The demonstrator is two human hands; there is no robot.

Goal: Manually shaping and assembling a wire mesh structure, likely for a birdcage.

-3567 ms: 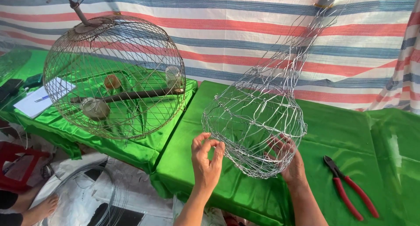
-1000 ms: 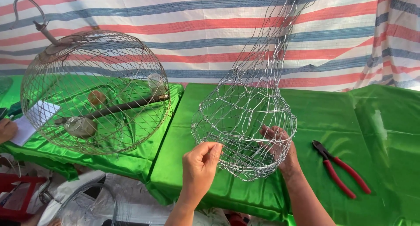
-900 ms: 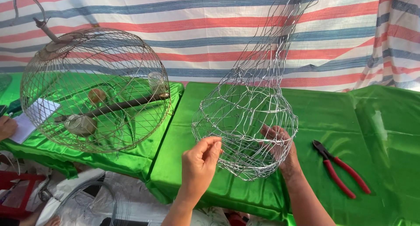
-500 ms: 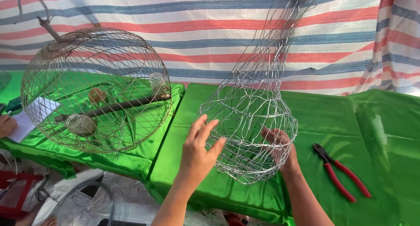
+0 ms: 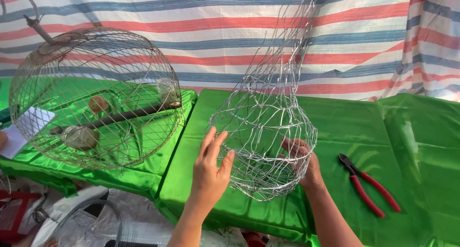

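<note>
Over on the left, a round cage (image 5: 96,96) sits on the green table (image 5: 421,146), holding a perch and small cups. In the middle stands an unfinished wire frame (image 5: 266,132), bulbous below with loose strands rising. The left hand (image 5: 210,173) presses flat, fingers spread, against it; the right hand (image 5: 302,161) grips its wires. Red pliers (image 5: 369,185) lie nearby.
</note>
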